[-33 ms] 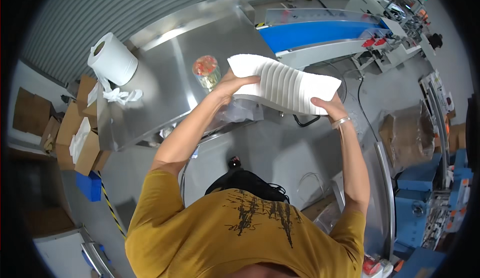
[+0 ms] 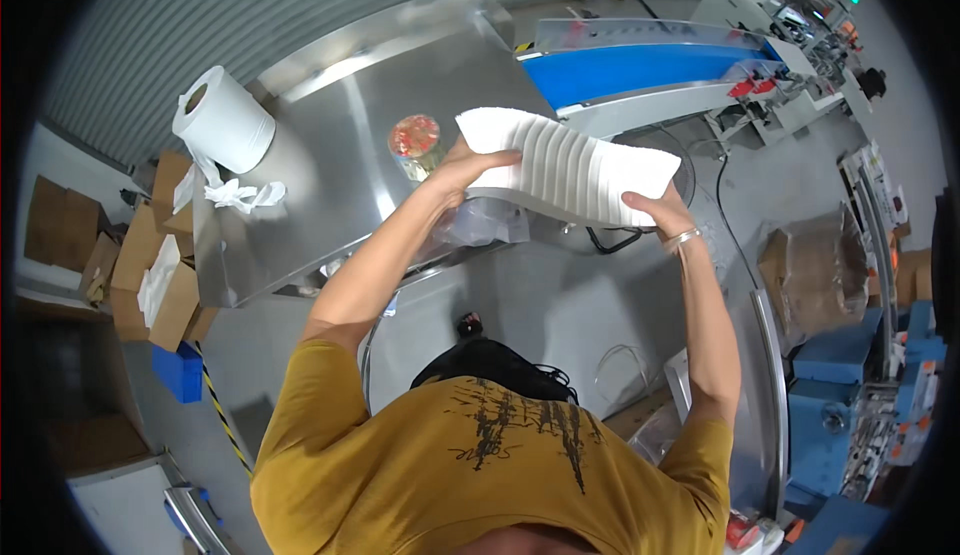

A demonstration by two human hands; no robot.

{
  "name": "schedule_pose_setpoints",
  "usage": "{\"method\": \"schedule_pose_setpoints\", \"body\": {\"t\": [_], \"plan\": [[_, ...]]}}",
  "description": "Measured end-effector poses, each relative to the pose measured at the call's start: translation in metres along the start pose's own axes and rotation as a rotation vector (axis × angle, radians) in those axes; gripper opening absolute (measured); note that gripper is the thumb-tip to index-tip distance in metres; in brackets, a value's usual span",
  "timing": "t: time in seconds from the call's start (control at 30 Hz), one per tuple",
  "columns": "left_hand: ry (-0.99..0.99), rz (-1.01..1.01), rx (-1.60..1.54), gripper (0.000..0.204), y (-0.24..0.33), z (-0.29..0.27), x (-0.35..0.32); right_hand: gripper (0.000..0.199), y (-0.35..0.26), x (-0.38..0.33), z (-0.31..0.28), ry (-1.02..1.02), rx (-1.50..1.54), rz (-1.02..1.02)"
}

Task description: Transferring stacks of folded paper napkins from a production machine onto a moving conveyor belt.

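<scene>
White ribbed stack of tray-like pieces [image 2: 570, 170], held level in the air above the near edge of a steel table [image 2: 330, 155]; sits at about 1 o'clock from picture centre. Left hand [image 2: 468, 163] clamped on the stack's left end, thumb on top, fingers underneath. Right hand [image 2: 655, 210] clamped on the stack's right end at 3 o'clock of it, fingers wrapped over the lower edge; a thin bracelet [image 2: 682, 239] on that wrist. Hands apart, one at each end, both arms stretched forward.

Steel table: brushed metal top, running from 10 o'clock to 12 o'clock. On it:
- clear round tub with red and pale contents [image 2: 415, 143], just beside the left hand at its 10 o'clock;
- crumpled clear plastic bag [image 2: 485, 223], under the stack, at the table's near edge;
- large white paper roll [image 2: 225, 120], upright, at 10 o'clock, well apart from the hands;
- crumpled white tissue [image 2: 240, 195], just below the roll.

Blue conveyor belt [image 2: 650, 67] at 1 o'clock, beyond the stack. Brown cardboard boxes [image 2: 150, 265] on the floor at 9 o'clock. Mustard-yellow shirt [image 2: 470, 455] at 6 o'clock.
</scene>
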State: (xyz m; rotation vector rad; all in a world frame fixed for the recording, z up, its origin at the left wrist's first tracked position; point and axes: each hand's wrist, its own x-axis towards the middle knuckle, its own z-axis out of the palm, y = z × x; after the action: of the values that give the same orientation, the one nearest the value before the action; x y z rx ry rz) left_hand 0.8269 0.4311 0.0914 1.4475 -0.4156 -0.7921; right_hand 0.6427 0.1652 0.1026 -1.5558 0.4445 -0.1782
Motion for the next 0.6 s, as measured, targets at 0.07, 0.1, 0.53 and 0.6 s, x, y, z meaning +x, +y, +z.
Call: {"method": "schedule_pose_setpoints", "body": {"t": [0.07, 0.1, 0.53, 0.6], "plan": [[0.127, 0.025, 0.061, 0.092, -0.010, -0.023, 0.023, 0.091, -0.004, 0.036, 0.013, -0.070, 0.046, 0.134], [0.069, 0.015, -0.033, 0.095, -0.015, -0.033, 0.032, 0.091, -0.005, 0.050, 0.016, -0.095, 0.056, 0.152], [0.557, -0.275, -0.008, 0.098, -0.006, -0.149, -0.012, 0.086, -0.031, 0.181, 0.140, -0.383, -0.328, 0.163], [0.545, -0.250, -0.013, 0.092, -0.003, -0.167, -0.022, 0.089, -0.028, 0.200, 0.149, -0.405, -0.459, 0.079]]}}
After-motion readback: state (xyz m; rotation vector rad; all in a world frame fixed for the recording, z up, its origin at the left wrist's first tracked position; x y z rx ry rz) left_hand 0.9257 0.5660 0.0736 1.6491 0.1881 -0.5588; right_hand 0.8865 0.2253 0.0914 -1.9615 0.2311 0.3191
